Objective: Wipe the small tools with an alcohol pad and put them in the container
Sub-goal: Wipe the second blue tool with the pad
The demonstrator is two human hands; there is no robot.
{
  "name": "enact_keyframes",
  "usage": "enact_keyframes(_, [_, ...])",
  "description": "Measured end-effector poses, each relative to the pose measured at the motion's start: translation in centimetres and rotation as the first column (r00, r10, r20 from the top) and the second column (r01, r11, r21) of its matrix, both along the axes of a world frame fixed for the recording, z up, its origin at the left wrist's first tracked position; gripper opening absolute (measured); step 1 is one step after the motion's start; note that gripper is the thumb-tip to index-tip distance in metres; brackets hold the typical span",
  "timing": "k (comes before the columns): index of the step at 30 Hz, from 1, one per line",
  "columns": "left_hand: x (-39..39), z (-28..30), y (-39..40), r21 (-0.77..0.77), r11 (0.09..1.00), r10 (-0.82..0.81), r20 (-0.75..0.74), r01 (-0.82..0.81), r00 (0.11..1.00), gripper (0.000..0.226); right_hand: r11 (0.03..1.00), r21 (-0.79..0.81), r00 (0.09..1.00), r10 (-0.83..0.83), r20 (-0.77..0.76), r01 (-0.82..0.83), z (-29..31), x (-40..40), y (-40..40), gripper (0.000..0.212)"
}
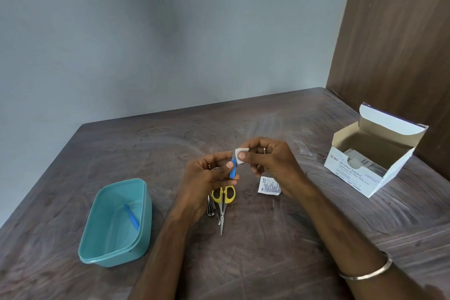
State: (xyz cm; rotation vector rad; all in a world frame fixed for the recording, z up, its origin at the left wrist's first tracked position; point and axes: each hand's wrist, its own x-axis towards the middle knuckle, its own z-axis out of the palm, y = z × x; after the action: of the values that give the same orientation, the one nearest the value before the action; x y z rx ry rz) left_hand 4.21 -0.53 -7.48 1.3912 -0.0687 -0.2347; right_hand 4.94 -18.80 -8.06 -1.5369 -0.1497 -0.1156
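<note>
The left hand pinches a small blue-handled tool between thumb and fingers, holding it above the middle of the table. The tool stands nearly upright, its long axis running from the blue handle low in the left fingers up to the working end, which is buried in the white pad. The right hand clamps that pad around the tip with thumb and forefinger, so the pad sits directly above the left fingers and just to the right hand's inner side. Judging by this, the wipe is a pull along the tool's length, the two hands drawing apart along that upright axis (what kind of tip lies under the pad is hidden).

The teal container stands near the table's front left corner, nearer the left hand, which would make that hand the natural one to drop the tool in. One blue tool already lies slanted on its floor.

Below the hands, toward the front edge, lie the yellow-handled scissors, points toward the person, with a metal nail clipper just beside them on the left; both look to be waiting their turn. A torn wrapper lies under the right wrist. The open box of swabs sits by the right edge, close to the brown wooden panel; a grey wall backs the far edge.
</note>
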Motion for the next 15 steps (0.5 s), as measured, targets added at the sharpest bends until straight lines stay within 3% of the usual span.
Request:
enact_keyframes(6, [-0.04, 0.18, 0.05, -0.055, 0.998, 0.014, 0.0, -0.014, 1.0, 0.025, 0.997, -0.049, 0.998, 0.052, -0.028, -0.054, -0.29, -0.18, 0.66, 0.022])
enact_keyframes(12, [-0.24, 0.3, 0.37, 0.102, 0.995, -0.016, 0.113, 0.004, 0.993, 0.029, 0.994, -0.089, 0.997, 0.051, -0.055, -0.056, 0.04, -0.45, 0.79, 0.016])
enact_keyframes(15, [-0.33, 0.34, 0.31, 0.073, 0.997, 0.012, 0.081, -0.018, 0.997, 0.021, 0.992, -0.116, 0.998, 0.04, -0.051, -0.046, 0.09, -0.48, 0.73, 0.018])
